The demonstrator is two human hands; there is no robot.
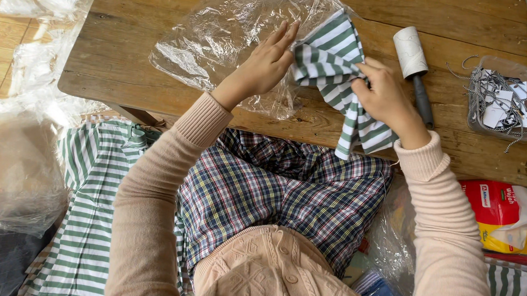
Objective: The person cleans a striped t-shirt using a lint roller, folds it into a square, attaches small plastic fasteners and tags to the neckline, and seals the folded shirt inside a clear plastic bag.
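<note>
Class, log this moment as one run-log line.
left hand: on plastic bag | right hand: grips striped shirt | table

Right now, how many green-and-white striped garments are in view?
3, maybe more. One folded garment on the wooden table, held by the right hand, left hand beside it. One pile lower left. One edge at bottom right; others may be hidden.
</note>
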